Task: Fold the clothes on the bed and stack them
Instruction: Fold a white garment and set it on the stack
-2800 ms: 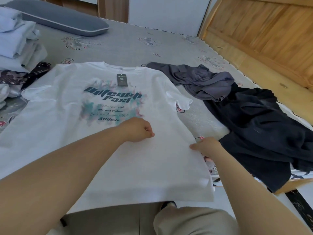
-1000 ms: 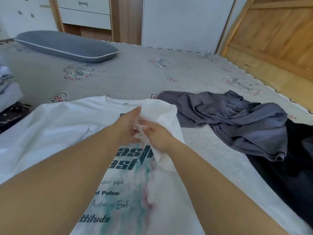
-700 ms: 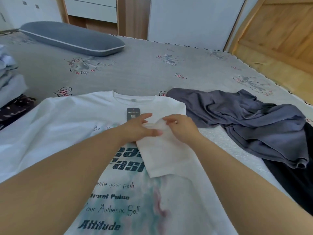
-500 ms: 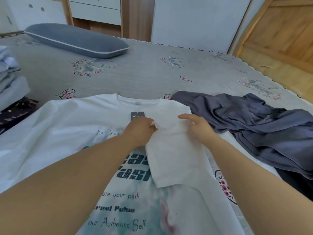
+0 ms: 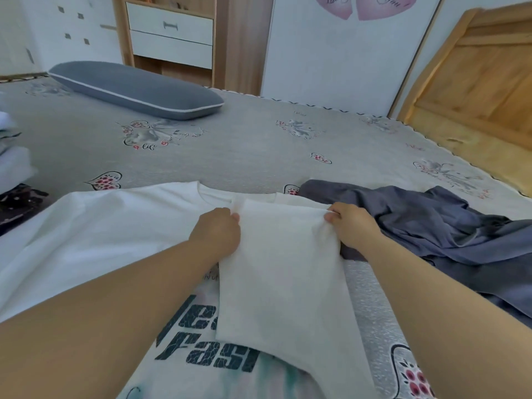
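A white printed T-shirt (image 5: 95,234) lies face up on the grey bed sheet (image 5: 236,151). Its right sleeve and side (image 5: 282,272) are folded inward over the printed chest. My left hand (image 5: 218,234) pinches the folded flap's upper left corner near the collar. My right hand (image 5: 349,226) pinches the flap's upper right corner at the shoulder. A crumpled grey garment (image 5: 431,226) lies just right of my right hand. At the far left edge sits a stack of folded clothes (image 5: 13,165).
A grey pillow (image 5: 135,89) lies at the back left of the bed. A wooden headboard (image 5: 478,90) runs along the right side. A cabinet with white drawers (image 5: 171,36) stands beyond the bed. A dark patterned cloth (image 5: 20,203) lies under the stack.
Both hands have spread apart along the top edge of the folded sleeve flap, pulling it flat. The flap now covers the hang tag. The camera has tilted up.
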